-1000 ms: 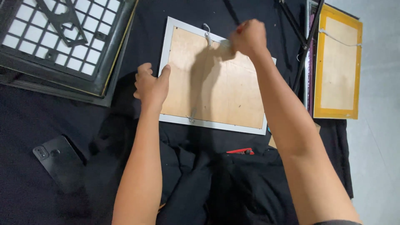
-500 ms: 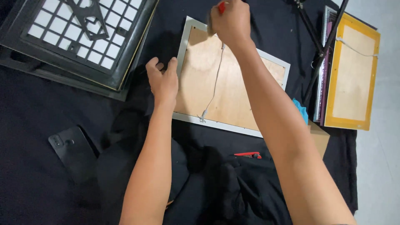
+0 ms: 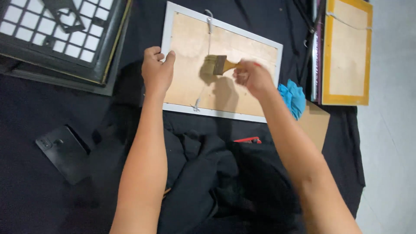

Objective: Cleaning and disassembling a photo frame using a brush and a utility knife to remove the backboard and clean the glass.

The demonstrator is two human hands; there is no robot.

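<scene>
The white-edged frame (image 3: 219, 65) lies face down at 12 o'clock on the black cloth (image 3: 52, 195). The right hand (image 3: 251, 77), half a second ago at the frame's top edge, now closes around a flat paintbrush (image 3: 219, 64) on the backing board. The left hand (image 3: 157, 71) keeps clamping the 9 o'clock rim, so brushing is under way.

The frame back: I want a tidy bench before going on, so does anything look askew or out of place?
The white frame lies skewed to the bench edge, its hanging wire slack across the backing. A black cloth sits bunched below it, a blue rag crumpled at its right. Nothing looks spilled or broken.
</scene>
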